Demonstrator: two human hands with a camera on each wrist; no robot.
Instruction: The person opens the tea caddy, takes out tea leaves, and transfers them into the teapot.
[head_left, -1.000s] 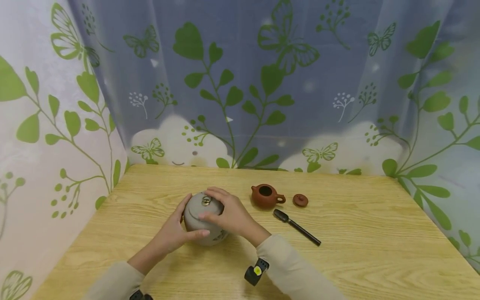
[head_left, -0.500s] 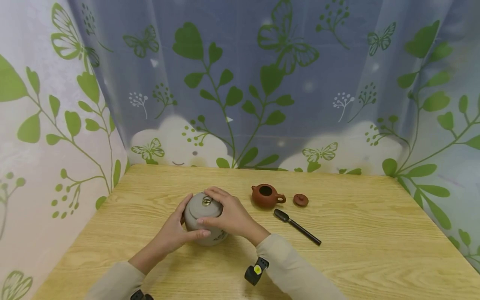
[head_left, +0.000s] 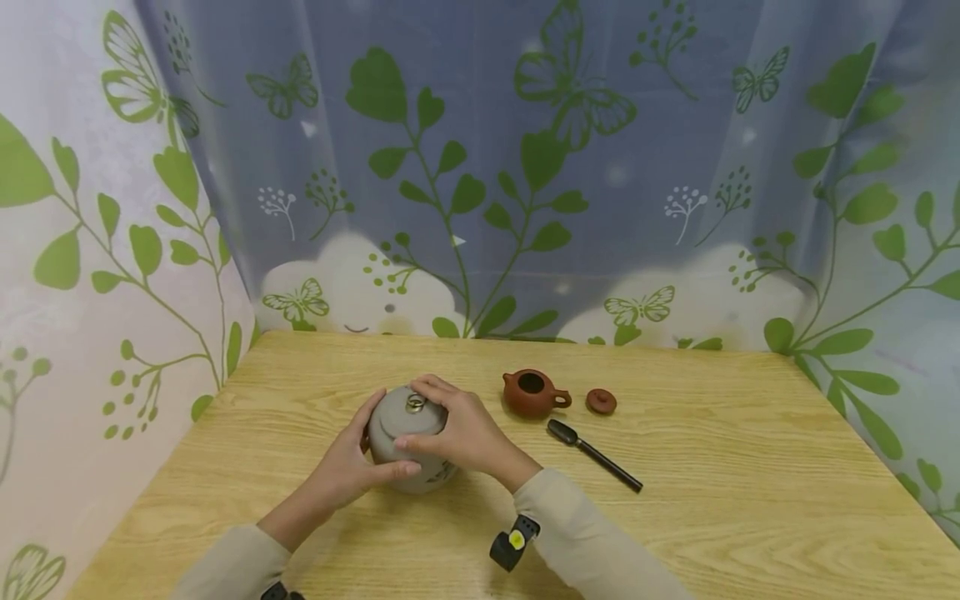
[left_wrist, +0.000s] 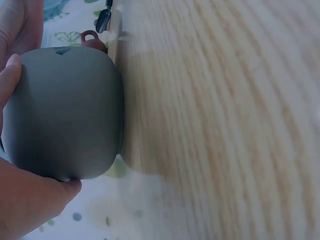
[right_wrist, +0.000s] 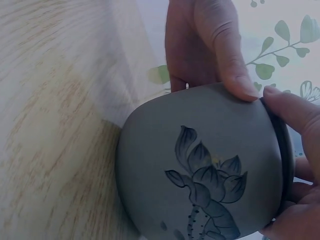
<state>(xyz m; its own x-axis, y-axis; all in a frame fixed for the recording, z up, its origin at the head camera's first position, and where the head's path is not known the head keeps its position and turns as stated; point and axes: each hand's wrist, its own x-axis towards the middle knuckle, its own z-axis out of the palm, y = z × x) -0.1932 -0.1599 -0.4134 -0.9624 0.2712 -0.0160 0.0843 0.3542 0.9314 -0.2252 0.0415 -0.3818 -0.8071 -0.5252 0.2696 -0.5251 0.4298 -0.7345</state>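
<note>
A grey lidded jar (head_left: 385,450) stands upright on the table, left of the middle. My left hand (head_left: 348,467) grips its body from the left side, thumb across the front. My right hand (head_left: 471,433) holds the domed lid (head_left: 396,413) by its edge from above and the right. A small metal ring knob (head_left: 415,403) tops the lid. In the right wrist view, a dark seam runs between lid and body, and a painted lotus (right_wrist: 210,180) decorates the jar. The jar's inside is hidden.
Right of the jar sits a lidless reddish-brown teapot (head_left: 528,400), its small lid (head_left: 601,402) lying beside it. In front of them lies a black tea scoop (head_left: 596,455) on the wooden table (head_left: 750,467). Patterned curtains (head_left: 480,167) surround the back and sides.
My right thumb has shifted slightly lower at the lid's front edge, and the jar has moved a touch to the right. Both hands keep their grip; the other things have not moved.
</note>
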